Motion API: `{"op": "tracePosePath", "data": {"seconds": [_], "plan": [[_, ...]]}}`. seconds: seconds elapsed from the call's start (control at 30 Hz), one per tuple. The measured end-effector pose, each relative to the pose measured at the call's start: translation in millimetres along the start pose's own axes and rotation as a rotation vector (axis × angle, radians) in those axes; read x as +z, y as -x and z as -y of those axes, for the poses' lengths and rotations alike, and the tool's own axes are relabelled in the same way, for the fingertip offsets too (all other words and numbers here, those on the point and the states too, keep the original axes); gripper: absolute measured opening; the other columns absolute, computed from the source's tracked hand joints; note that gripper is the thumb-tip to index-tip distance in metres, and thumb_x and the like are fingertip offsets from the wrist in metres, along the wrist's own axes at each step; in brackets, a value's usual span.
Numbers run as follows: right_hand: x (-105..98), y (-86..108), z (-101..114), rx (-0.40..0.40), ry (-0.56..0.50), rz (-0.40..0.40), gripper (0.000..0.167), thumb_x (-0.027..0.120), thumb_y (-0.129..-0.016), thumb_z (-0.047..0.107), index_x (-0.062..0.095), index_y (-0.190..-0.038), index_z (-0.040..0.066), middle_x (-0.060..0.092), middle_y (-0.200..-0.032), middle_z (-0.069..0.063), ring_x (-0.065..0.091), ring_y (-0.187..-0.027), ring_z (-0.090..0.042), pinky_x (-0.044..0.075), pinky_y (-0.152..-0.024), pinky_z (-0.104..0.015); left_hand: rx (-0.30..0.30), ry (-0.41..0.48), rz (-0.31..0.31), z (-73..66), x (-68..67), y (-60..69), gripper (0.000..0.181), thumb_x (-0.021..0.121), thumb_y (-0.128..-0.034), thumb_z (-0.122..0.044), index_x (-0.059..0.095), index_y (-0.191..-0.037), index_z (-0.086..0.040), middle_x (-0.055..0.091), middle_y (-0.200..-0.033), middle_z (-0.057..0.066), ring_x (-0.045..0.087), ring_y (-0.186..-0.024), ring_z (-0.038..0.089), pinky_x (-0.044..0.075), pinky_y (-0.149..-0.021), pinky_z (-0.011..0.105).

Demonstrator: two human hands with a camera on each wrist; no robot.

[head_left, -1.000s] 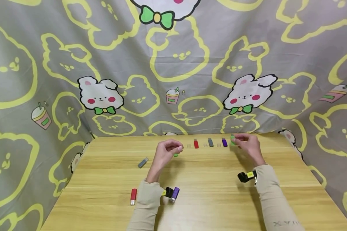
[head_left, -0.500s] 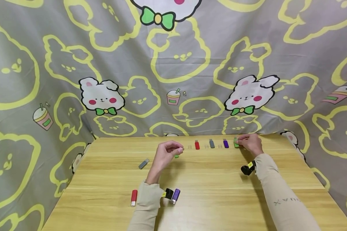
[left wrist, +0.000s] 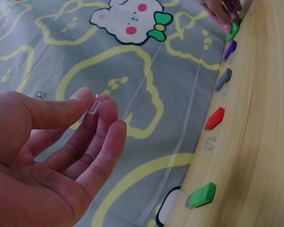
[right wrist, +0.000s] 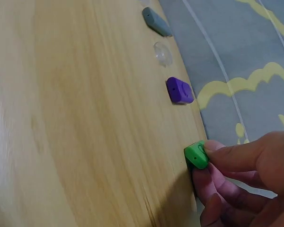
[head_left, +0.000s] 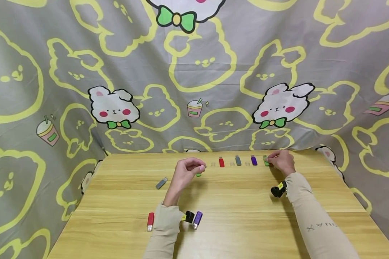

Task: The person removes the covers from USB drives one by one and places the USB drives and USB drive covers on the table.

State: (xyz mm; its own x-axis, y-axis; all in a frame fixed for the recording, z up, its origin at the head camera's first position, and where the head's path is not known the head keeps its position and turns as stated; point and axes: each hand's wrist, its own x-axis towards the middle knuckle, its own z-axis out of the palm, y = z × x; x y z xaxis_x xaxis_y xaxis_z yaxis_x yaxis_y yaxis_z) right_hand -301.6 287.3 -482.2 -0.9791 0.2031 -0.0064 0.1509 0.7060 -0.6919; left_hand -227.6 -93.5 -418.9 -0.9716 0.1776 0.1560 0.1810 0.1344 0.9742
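Note:
Thumb and fingertips of my left hand (head_left: 187,172) pinch a small clear plastic cap (left wrist: 93,106) above the table. Below that hand lies a green USB stick (left wrist: 202,195), mostly hidden in the head view. At the back right, my right hand (head_left: 282,162) holds another green USB stick (right wrist: 197,155) between thumb and finger, down at the table's back edge. It stands at the right end of a row with a purple USB stick (head_left: 254,160), a grey USB stick (head_left: 238,161) and a red USB stick (head_left: 222,163). Clear caps (right wrist: 163,54) lie between the sticks.
Closer to the front lie a second grey USB stick (head_left: 161,183), a second red one (head_left: 150,221) beside the left sleeve, and a second purple one (head_left: 197,220) by the left wrist camera. A patterned curtain (head_left: 214,90) hangs right behind the wooden table (head_left: 246,223).
My right hand has moved slightly right with the green USB stick and lowered it to the table at the row's end. The left hand keeps its place with the clear cap.

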Motion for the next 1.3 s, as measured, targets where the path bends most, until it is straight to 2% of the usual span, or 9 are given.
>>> {"op": "tracePosePath", "data": {"seconds": [0.2, 0.43, 0.57, 0.63, 0.8, 0.9, 1.1, 1.3], "plan": [[2.5, 0.8, -2.5, -0.038, 0.028, -0.042, 0.021, 0.079, -0.089, 0.016, 0.076, -0.091, -0.005, 0.074, -0.082, -0.017, 0.063, -0.091, -0.046, 0.047, -0.075, -0.051, -0.019, -0.009, 0.004, 23.8, -1.5, -8.2, 0.011, 0.072, -0.0919, 0.005, 0.073, -0.102, 0.01, 0.073, -0.1, 0.025, 0.071, -0.09, 0.039, 0.058, -0.073, 0.023], [5.2, 0.3, -5.2, -0.057, 0.043, -0.064, 0.019, 0.079, -0.087, 0.014, 0.075, -0.089, -0.005, 0.074, -0.082, -0.017, 0.063, -0.094, -0.049, 0.048, -0.08, -0.057, -0.008, -0.001, -0.003, 25.4, -1.1, -6.2, 0.011, 0.075, -0.0916, 0.0, 0.075, -0.102, 0.003, 0.075, -0.099, 0.02, 0.072, -0.09, 0.036, 0.06, -0.082, 0.045], [4.6, 1.8, -5.4, -0.052, 0.038, -0.056, 0.02, 0.079, -0.087, 0.015, 0.075, -0.09, -0.005, 0.074, -0.084, -0.018, 0.062, -0.093, -0.048, 0.047, -0.078, -0.054, -0.009, -0.003, 0.004, 26.1, -1.8, -5.4, 0.009, 0.075, -0.0918, 0.0, 0.076, -0.1, 0.002, 0.075, -0.098, 0.017, 0.073, -0.088, 0.03, 0.059, -0.084, 0.05], [3.3, 3.5, -5.3, -0.055, 0.028, -0.051, 0.022, 0.079, -0.089, 0.017, 0.075, -0.092, -0.005, 0.074, -0.085, -0.018, 0.063, -0.089, -0.044, 0.048, -0.073, -0.049, -0.011, -0.005, 0.004, 26.2, -1.7, -5.5, 0.008, 0.075, -0.0917, 0.001, 0.076, -0.1, 0.001, 0.075, -0.097, 0.016, 0.072, -0.087, 0.027, 0.059, -0.084, 0.05], [-2.1, 10.8, -4.2, -0.069, -0.026, -0.075, 0.024, 0.076, -0.093, 0.019, 0.076, -0.099, -0.005, 0.074, -0.086, -0.015, 0.064, -0.072, -0.025, 0.048, -0.063, -0.034, -0.009, -0.006, 0.021, 25.4, 0.9, -6.8, 0.008, 0.074, -0.0924, 0.0, 0.076, -0.101, 0.001, 0.075, -0.097, 0.016, 0.072, -0.086, 0.025, 0.06, -0.079, 0.033], [-5.6, 18.3, -3.7, -0.078, -0.065, -0.103, 0.024, 0.074, -0.095, 0.018, 0.076, -0.103, -0.005, 0.075, -0.089, -0.014, 0.061, -0.071, -0.015, 0.047, -0.064, -0.029, 0.007, -0.009, 0.041, 27.0, 6.2, -7.4, 0.009, 0.073, -0.0929, 0.001, 0.075, -0.101, 0.004, 0.075, -0.098, 0.018, 0.073, -0.086, 0.028, 0.06, -0.076, 0.028], [-10.8, 40.5, -2.6, -0.056, -0.189, -0.151, 0.027, 0.074, -0.096, 0.017, 0.075, -0.112, -0.005, 0.075, -0.098, -0.018, 0.063, -0.069, -0.005, 0.049, -0.059, -0.018, 0.038, -0.032, 0.074, 27.5, 22.2, -10.9, 0.009, 0.073, -0.092, 0.003, 0.075, -0.1, 0.007, 0.075, -0.098, 0.022, 0.073, -0.087, 0.034, 0.061, -0.077, 0.034], [-20.2, 65.2, -8.7, -0.007, -0.317, -0.17, 0.033, 0.072, -0.098, 0.02, 0.071, -0.119, -0.005, 0.075, -0.102, -0.016, 0.069, -0.073, -0.002, 0.055, -0.061, -0.018, 0.067, -0.114, 0.145, 18.9, 54.5, -28.5, 0.009, 0.074, -0.0923, 0.0, 0.078, -0.1, 0.002, 0.077, -0.094, 0.013, 0.073, -0.081, 0.021, 0.061, -0.075, 0.035]]}}
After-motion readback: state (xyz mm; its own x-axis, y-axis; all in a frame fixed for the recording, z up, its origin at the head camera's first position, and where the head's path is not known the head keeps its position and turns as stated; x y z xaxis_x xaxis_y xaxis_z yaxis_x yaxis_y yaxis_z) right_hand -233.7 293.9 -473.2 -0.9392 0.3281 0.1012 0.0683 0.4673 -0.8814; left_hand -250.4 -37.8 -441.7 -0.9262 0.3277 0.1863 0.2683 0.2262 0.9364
